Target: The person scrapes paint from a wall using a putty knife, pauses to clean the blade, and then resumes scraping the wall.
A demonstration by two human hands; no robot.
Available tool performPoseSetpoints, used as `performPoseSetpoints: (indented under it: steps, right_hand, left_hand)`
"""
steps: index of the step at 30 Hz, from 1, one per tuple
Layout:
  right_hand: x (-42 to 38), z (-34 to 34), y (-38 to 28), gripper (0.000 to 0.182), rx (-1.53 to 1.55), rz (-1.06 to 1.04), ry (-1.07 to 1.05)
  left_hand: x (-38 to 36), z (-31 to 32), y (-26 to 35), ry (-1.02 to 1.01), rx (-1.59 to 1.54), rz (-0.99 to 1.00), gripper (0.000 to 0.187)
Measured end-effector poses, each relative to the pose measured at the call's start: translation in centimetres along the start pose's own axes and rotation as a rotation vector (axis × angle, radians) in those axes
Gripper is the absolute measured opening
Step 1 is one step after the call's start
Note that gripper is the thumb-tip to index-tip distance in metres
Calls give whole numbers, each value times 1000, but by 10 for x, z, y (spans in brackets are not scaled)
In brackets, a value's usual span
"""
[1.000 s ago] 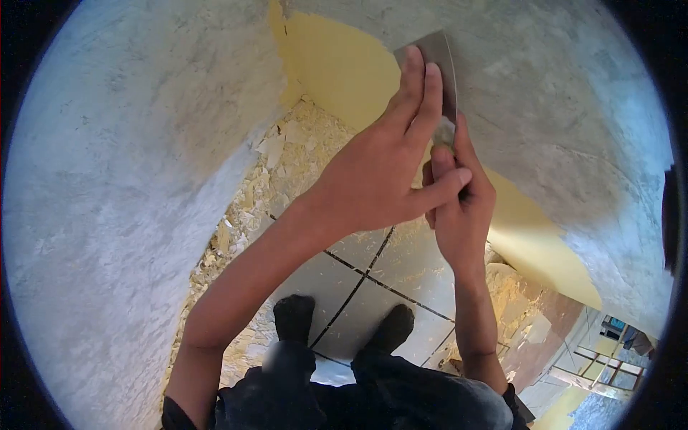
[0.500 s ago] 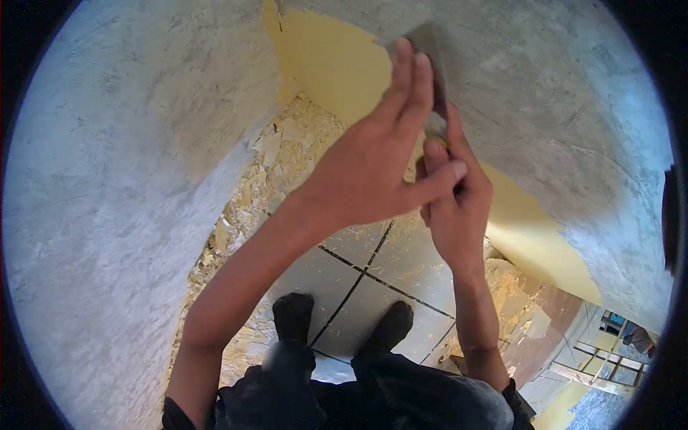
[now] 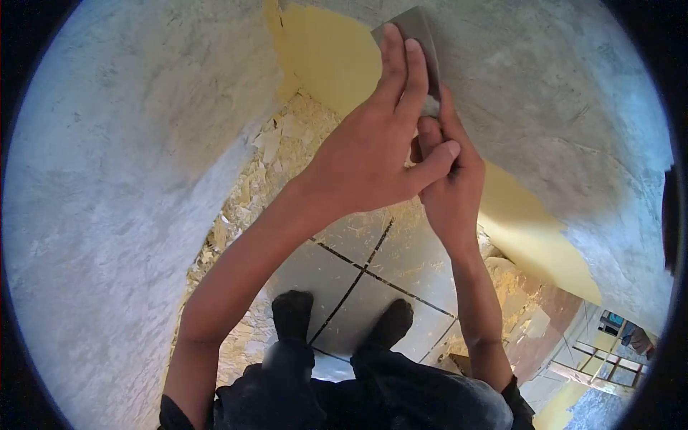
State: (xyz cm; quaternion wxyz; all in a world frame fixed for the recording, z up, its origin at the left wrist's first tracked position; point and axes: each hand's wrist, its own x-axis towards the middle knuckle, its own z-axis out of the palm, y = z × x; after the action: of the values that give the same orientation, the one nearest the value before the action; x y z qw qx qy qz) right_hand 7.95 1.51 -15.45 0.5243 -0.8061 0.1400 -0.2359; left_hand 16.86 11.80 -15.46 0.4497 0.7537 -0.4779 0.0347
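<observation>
A scraper with a broad, flat grey blade (image 3: 418, 24) is tilted against the wall (image 3: 530, 93) at the top of the view, by the edge of a yellow paint patch (image 3: 326, 50). My right hand (image 3: 459, 183) is closed around its handle, which is mostly hidden by the fingers. My left hand (image 3: 369, 150) lies over the blade with its fingers stretched out and pressed flat on the metal. The left thumb reaches across to my right hand and touches it.
Yellow paint flakes (image 3: 269, 147) are heaped along the foot of the left wall (image 3: 122, 179). My feet in dark socks (image 3: 292, 315) stand on pale floor tiles (image 3: 337, 287) with dark joints. A window-like grid (image 3: 598, 362) shows at the lower right.
Both hands and the scraper have shifted slightly up and to the left along the wall. The grip looks the same, and the blade is now sharper in view.
</observation>
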Motion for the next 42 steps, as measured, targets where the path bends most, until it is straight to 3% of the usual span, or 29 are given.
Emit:
performPoseSetpoints:
  steps: [6, 9, 11, 15, 17, 20, 23, 27, 30, 33, 35, 36, 38, 39, 41, 42]
  right_hand:
    - [-6, -7, -14, 46, 12, 118, -36]
    - [6, 1, -10, 46, 70, 51, -32]
    - [2, -2, -28, 46, -6, 188, -89]
    - [-3, -3, -10, 48, 54, 166, -4]
    - [10, 4, 1, 48, 134, 30, -61]
    - [14, 9, -5, 44, -6, 6, -80]
    - [-5, 1, -6, 44, 38, 102, -47]
    - [-1, 6, -8, 45, 70, 173, -59]
    - [4, 6, 4, 46, 39, 51, -62]
    - [-15, -3, -2, 50, 83, 175, -88]
    - [-37, -15, -4, 53, 108, 393, -141]
    - [-46, -20, -4, 53, 105, 394, -135]
    - [-61, -31, -3, 57, 140, 431, -293]
    - [-66, -36, -3, 57, 108, 408, -365]
    - [-74, -42, -3, 57, 143, 469, -398]
    - [-76, -45, -3, 58, 185, 527, -439]
  left_hand:
    - [2, -5, 5, -76, -14, 41, 97]
    - [2, 1, -2, 25, 18, -4, 97]
    - [1, -5, -3, 1, -59, 11, 97]
    - [3, -5, 3, -85, -16, 39, 96]
    - [4, 3, -8, 55, -41, -19, 97]
    - [3, -5, -11, 40, 24, -26, 98]
    - [-2, -12, -1, -93, 48, -17, 98]
    - [-5, -6, -5, -17, -6, -10, 96]
    - [-3, -5, -7, 26, -8, -32, 98]
    - [-7, -7, -8, 61, -70, -9, 85]
    - [-13, -13, -19, 12, -141, -46, 63]
    - [-13, -14, -19, 10, -146, -42, 63]
    - [-14, -17, -14, 198, -327, -294, 42]
    - [-17, -18, -17, 193, -336, -290, 42]
    - [-26, -18, -27, -45, -419, -390, 33]
    - [-29, -16, -30, -48, -424, -386, 33]
